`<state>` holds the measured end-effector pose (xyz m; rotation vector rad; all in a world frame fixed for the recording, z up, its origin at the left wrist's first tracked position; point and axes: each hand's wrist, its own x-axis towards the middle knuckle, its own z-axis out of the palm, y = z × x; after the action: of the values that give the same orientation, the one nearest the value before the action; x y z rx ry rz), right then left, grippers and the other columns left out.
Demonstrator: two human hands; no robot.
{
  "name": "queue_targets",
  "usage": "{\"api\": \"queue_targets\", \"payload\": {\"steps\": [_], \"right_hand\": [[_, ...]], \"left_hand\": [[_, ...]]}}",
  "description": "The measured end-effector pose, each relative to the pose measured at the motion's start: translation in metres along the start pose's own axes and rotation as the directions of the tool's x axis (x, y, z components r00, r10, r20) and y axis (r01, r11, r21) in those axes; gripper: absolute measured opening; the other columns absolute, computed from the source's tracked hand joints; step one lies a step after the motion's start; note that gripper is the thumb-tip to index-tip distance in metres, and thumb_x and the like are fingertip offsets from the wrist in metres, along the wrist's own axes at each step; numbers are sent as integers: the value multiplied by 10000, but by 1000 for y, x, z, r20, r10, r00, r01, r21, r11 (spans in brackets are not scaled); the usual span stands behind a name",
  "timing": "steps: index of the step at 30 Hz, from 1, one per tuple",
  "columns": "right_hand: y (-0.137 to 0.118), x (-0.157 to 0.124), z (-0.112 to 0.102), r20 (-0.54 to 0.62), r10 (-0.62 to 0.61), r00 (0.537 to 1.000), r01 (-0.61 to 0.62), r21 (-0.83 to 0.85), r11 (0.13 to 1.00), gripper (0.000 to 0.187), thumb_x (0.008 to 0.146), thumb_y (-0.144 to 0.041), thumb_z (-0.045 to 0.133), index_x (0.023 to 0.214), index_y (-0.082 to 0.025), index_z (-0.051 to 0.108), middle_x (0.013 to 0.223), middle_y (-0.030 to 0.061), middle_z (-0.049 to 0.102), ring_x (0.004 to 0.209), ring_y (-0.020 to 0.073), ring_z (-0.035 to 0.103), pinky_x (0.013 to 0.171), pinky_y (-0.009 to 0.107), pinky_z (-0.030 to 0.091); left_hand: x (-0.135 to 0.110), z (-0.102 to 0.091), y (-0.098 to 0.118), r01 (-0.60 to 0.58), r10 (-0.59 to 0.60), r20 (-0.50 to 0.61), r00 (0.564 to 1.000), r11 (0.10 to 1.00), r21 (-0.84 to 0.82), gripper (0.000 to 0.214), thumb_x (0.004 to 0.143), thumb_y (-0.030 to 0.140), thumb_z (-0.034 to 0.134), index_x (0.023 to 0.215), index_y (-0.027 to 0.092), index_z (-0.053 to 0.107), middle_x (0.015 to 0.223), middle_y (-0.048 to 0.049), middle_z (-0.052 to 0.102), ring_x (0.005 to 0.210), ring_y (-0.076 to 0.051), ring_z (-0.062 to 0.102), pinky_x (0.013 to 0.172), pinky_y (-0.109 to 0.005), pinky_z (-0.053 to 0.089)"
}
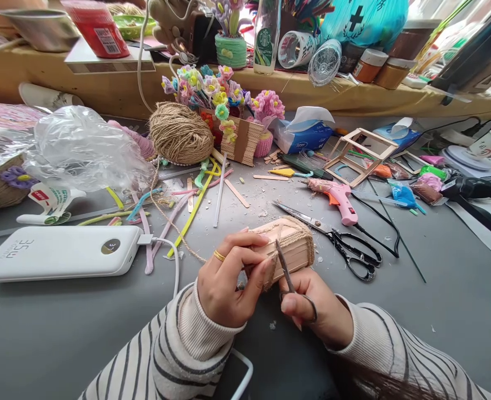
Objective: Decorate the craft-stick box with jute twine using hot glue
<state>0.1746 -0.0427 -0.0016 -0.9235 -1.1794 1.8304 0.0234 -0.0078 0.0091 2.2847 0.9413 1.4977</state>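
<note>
My left hand (pixel 233 278) is closed on the near left end of a small box of pale wooden craft sticks (pixel 295 253) edged with jute twine. A strand of twine (pixel 189 253) runs from under that hand up to a large twine ball (pixel 181 133). In my right hand (pixel 318 305) is a small pair of scissors (pixel 285 266), fingers through the handle loops. Its blades point up and lie against the box's twine-covered corner, close to my left fingertips. Whether the blades are parted, I cannot tell.
Large black-handled scissors (pixel 356 253) and a pink glue gun (pixel 335 197) with its cable lie to the right. A white power bank (pixel 62 253) with a cable sits at left. Pipe cleaners (pixel 199 208), a wooden stick frame (pixel 360 155) and yarn flowers (pixel 212 89) stand farther back.
</note>
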Motion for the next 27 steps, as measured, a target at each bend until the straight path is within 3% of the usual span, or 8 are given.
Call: {"api": "queue_targets", "payload": {"steps": [6, 11, 14, 16, 18, 21, 23, 27], "right_hand": [[-5, 0, -1, 91, 67, 994, -64, -35, 997, 540, 602, -615, 641, 402, -145, 464, 364, -60, 359, 352, 26, 277, 361, 186, 219], [-16, -12, -15, 139, 61, 988, -52, -72, 996, 554, 592, -649, 624, 418, -148, 462, 381, -48, 384, 365, 36, 316, 372, 192, 226], [-27, -18, -31, 59, 4, 998, 7, -186, 983, 558, 599, -667, 603, 429, -152, 469, 386, -49, 375, 374, 44, 311, 385, 203, 237], [-36, -18, -42, -86, -64, 994, 32, -331, 943, 539, 615, -658, 596, 454, -154, 495, 412, -41, 398, 408, 56, 323, 411, 212, 261], [-43, -16, -53, -271, -92, 958, -59, -503, 862, 488, 620, -620, 620, 495, -159, 520, 445, -31, 437, 437, 70, 344, 430, 220, 276], [-53, -10, -65, -491, -210, 845, -234, -694, 681, 446, 609, -601, 641, 534, -171, 549, 430, -29, 462, 431, 87, 365, 437, 234, 294], [-59, -7, -71, -528, -290, 798, -304, -768, 563, 427, 630, -595, 628, 554, -179, 565, 399, -28, 479, 400, 92, 379, 441, 244, 310], [-65, 0, -81, -474, -433, 767, -364, -877, 314, 432, 645, -601, 608, 499, -202, 527, 371, -18, 496, 367, 110, 409, 417, 258, 304]], "left_hand": [[-1, 1, -3, 7, -9, -33, 999, 999, -48, 132, 752, 31, 525, 815, 146, 516, 898, -70, 616, 880, -124, 597, 920, -360, 503], [-1, 1, -6, -31, 29, -36, 999, 998, -49, 144, 744, 12, 533, 827, 128, 519, 897, -83, 617, 879, -129, 602, 924, -375, 501], [0, 0, -9, -86, 85, -22, 996, 995, -48, 169, 740, -7, 532, 845, 124, 521, 912, -91, 629, 883, -132, 610, 917, -385, 505], [1, -1, -12, -148, 148, 1, 989, 988, -43, 172, 744, -3, 528, 861, 123, 521, 932, -111, 643, 905, -155, 618, 900, -408, 513], [2, -3, -15, -243, 244, 36, 969, 970, -28, 159, 751, 13, 520, 874, 114, 522, 950, -144, 658, 946, -201, 621, 877, -445, 519], [4, -7, -16, -377, 373, 99, 923, 926, 30, 113, 774, 51, 501, 870, 105, 527, 928, -168, 682, 980, -260, 617, 838, -482, 531], [7, -10, -15, -431, 418, 142, 897, 898, 84, 100, 784, 59, 478, 850, 116, 528, 896, -151, 697, 974, -269, 620, 812, -480, 544], [11, -13, -11, -485, 456, 200, 867, 865, 132, 122, 774, 49, 458, 821, 137, 528, 876, -124, 706, 968, -269, 623, 795, -460, 557]]}}
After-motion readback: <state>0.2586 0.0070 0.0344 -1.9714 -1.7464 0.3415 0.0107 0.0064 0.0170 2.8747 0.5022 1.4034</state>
